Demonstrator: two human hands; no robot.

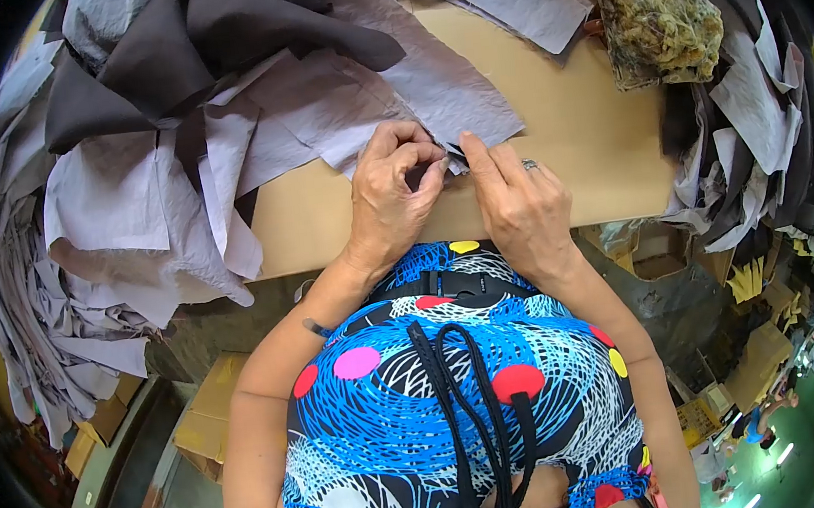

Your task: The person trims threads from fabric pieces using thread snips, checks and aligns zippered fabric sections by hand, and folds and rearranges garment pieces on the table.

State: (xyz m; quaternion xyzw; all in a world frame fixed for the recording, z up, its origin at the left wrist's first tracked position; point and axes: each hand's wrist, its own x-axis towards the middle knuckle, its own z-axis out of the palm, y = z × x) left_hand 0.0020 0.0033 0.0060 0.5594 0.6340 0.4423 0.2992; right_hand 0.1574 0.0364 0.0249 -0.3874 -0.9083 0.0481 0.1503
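My left hand (395, 196) pinches the lower corner of a pale grey-lilac fabric piece (454, 83), thumb and forefinger pressed together. Close beside it, my right hand (522, 196), with a ring on one finger, is closed around a small dark pointed tool (457, 154). Most of that tool is hidden in the fingers, so its exact kind does not show. Its tip meets the fabric edge right by my left fingertips. The fabric runs up and away from my hands over a tan cardboard surface (582, 139).
Grey and dark brown fabric pieces (141, 191) heap up on the left and hang over the edge. More cloth (755, 103) hangs at the right. A clear-sided holder of yellowish fluff (664, 23) stands at the back right. Cardboard boxes (212, 415) sit below.
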